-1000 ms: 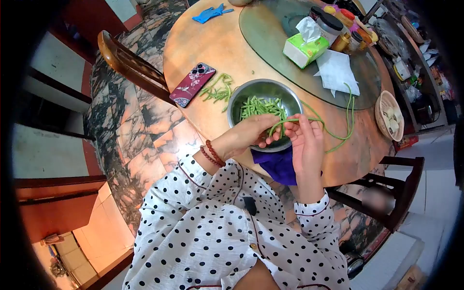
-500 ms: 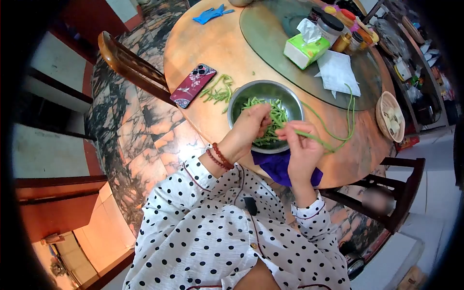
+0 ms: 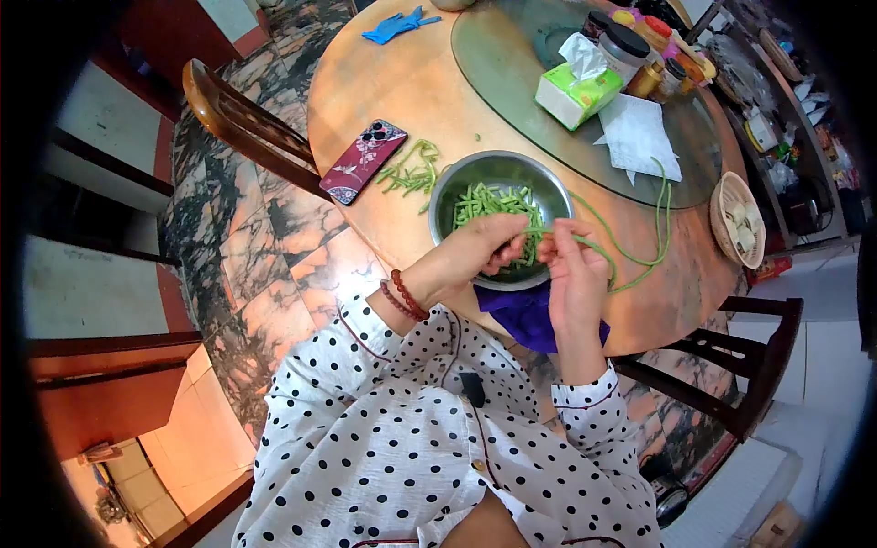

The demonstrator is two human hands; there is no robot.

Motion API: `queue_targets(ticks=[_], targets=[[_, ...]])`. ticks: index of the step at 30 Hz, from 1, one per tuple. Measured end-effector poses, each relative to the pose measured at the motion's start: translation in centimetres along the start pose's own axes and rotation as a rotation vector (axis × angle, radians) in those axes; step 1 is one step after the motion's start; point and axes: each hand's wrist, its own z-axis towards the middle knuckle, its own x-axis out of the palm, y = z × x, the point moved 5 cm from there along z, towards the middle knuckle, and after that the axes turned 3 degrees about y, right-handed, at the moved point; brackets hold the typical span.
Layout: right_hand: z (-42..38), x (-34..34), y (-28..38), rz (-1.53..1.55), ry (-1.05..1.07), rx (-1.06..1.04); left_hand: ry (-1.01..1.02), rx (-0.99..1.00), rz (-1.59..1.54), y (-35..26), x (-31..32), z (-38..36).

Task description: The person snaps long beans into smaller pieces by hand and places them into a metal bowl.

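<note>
A steel bowl (image 3: 446,194) near the table's front edge holds many short cut pieces of green bean (image 3: 489,201). Over the bowl, my left hand (image 3: 484,245) pinches one end of a long green bean (image 3: 596,245). Close by on its right, my right hand (image 3: 575,260) has its fingers closed on the same bean at the bowl's right rim. More long beans (image 3: 662,219) trail across the table to the right, up to a white paper. Left of the bowl lies a small heap of thin bean scraps (image 3: 411,172).
A phone (image 3: 365,162) lies left of the scraps on the round table (image 3: 384,82). A tissue pack (image 3: 577,94) and jars (image 3: 624,50) stand on the glass turntable (image 3: 512,91). A basket (image 3: 726,219) is at the right edge, a purple cloth (image 3: 525,315) below the bowl.
My left hand has moved slightly right and down, and my right hand has come close to it, so both now meet on the bean. More bean pieces show in the bowl.
</note>
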Motion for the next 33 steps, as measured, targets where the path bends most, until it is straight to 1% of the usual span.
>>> queue_targets(ticks=[2, 5, 6, 8, 9, 10, 11, 12, 13, 15, 16, 19, 22, 23, 25, 26, 29, 30, 31, 33], targets=[[-0.4, 0.1, 1.3, -0.152, -0.055, -0.138, -0.134, 0.036, 0.027, 0.0, -0.8, 0.0], [-2.1, 2.1, 2.4, -0.649, 0.111, -0.548, -0.364, 0.147, 0.214, -0.4, -1.3, 0.6], [-2.9, 3.6, 3.8, -0.721, 0.116, -0.613, -0.375, 0.197, 0.227, -0.2, -1.8, 1.1], [-3.0, 3.7, 3.4, -0.595, 0.157, -0.491, -0.399, 0.3, 0.253, 0.2, -3.1, 2.1], [-3.0, 3.7, 3.1, -0.531, 0.174, -0.43, -0.324, 0.226, 0.223, 0.2, -2.7, 2.0], [-2.4, 3.2, 2.7, -0.354, 0.178, -0.271, -0.245, 0.147, 0.194, -0.3, -2.1, 1.4], [-1.7, 2.3, 2.2, -0.267, 0.14, -0.156, -0.167, 0.068, 0.165, -0.5, -1.4, 0.9], [-1.1, 1.7, 1.9, -0.225, 0.132, -0.102, -0.102, -0.038, 0.099, -0.3, -0.9, 0.6], [-0.7, 1.2, 1.4, -0.182, 0.126, -0.047, -0.063, -0.075, 0.071, -0.6, -0.4, 0.2], [-0.1, 0.4, 0.9, -0.17, 0.116, -0.023, 0.015, -0.15, 0.014, -1.1, 0.8, -0.7], [0.0, 0.2, 0.7, -0.164, 0.113, -0.011, 0.054, -0.147, -0.019, -0.4, 0.8, -0.5], [-0.2, 0.0, 0.7, -0.062, 0.025, 0.022, 0.054, -0.004, 0.001, -0.3, 0.5, -0.2], [-1.3, 1.3, 1.8, -0.294, 0.04, -0.255, -0.068, -0.001, -0.098, 0.0, -0.3, 0.4], [-1.7, 1.8, 2.2, -0.585, 0.095, -0.481, -0.124, 0.004, -0.108, -0.1, -0.3, 0.5], [-2.5, 2.7, 2.3, -0.669, 0.099, -0.543, -0.235, 0.013, -0.127, -0.1, 0.0, 0.7], [-2.8, 3.3, 3.0, -0.762, 0.112, -0.627, -0.246, 0.025, -0.114, 0.0, 0.0, 0.9], [-3.6, 3.7, 3.4, -0.864, 0.121, -0.648, -0.289, 0.052, -0.055, 0.4, 0.3, 1.3], [-4.0, 3.8, 3.6, -0.85, 0.168, -0.655, -0.359, 0.089, -0.03, 0.7, 0.0, 1.5], [-5.0, 4.7, 4.2, -0.88, 0.253, -0.722, -0.379, 0.09, -0.047, 0.5, -0.6, 1.5], [-6.1, 6.0, 5.0, -0.821, 0.286, -0.715, -0.412, 0.099, -0.076, -0.6, -2.6, 1.4]])
